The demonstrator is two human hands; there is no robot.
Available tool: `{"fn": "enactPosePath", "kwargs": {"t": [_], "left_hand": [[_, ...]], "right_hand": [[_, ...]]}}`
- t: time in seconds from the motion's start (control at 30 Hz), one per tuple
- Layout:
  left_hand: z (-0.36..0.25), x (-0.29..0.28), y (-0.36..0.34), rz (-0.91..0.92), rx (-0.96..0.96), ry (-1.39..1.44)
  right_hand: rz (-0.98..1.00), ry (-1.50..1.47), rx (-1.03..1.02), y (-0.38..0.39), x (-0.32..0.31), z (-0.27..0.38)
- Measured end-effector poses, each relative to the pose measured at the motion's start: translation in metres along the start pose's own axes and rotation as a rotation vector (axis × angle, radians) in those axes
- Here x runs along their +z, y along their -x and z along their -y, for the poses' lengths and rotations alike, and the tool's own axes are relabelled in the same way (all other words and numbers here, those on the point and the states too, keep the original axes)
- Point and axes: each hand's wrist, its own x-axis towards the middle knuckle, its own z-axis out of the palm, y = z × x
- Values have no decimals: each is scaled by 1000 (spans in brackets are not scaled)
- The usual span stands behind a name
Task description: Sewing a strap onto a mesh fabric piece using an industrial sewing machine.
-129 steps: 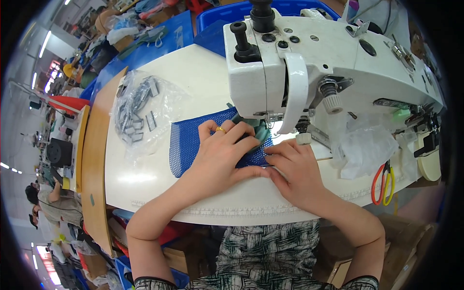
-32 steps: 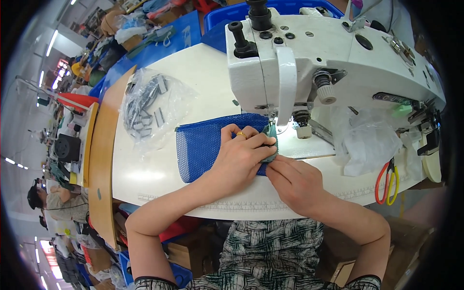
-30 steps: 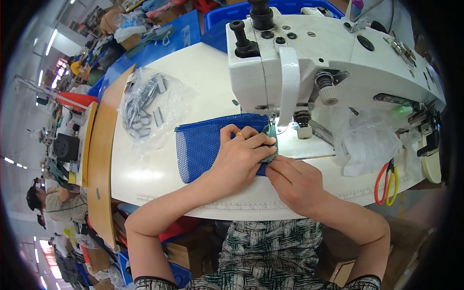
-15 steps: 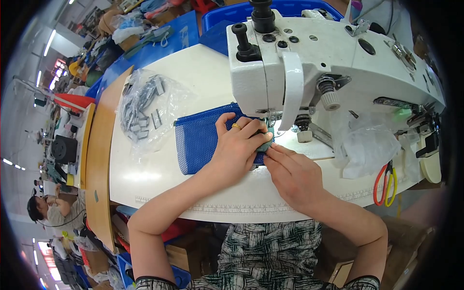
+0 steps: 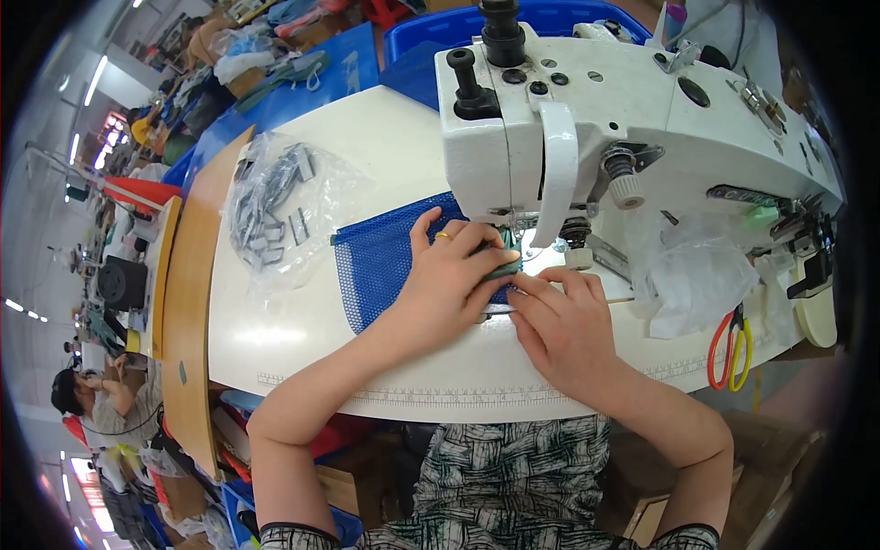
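Observation:
A piece of blue mesh fabric (image 5: 374,268) lies on the white table under the sewing machine's head, with a dark green strip (image 5: 507,269) along its right end. My left hand (image 5: 447,280) rests over the mesh, its index finger and thumb closed on the green strip close to the needle area. At the strip's near right corner, my right hand (image 5: 570,332) pinches the fabric edge between its fingers. The white sewing machine (image 5: 623,101) stands over the work; its presser foot is mostly hidden behind my left fingertips.
A clear plastic bag (image 5: 275,206) of small grey pieces lies to the left. Crumpled clear plastic (image 5: 701,270) and red-and-yellow-handled scissors (image 5: 731,350) are on the right. A printed ruler (image 5: 458,397) follows the table's near edge. Behind the machine stands a blue bin (image 5: 412,37).
My right hand has shifted slightly, its fingers lifted and spread more. The left hand and the green strip have moved a little to the right.

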Motion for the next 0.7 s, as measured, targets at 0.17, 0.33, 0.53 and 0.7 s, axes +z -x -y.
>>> {"fn": "enactPosePath", "kwargs": {"t": [0.17,0.33,0.53,0.7], "left_hand": [[20,-12,6,-365,-242,-152],[32,-23,26,-160,-245,-135],[-14,-55,38,-415,-111,-117],[-14,-64,42,11,116,36]], "right_hand": [[29,-87,48,-3,-3,0],[109,-152,107,-6,-5,-4],[86,-352,189,-9,-1,-12],[101,-340,-64,-9,-4,-11]]}}
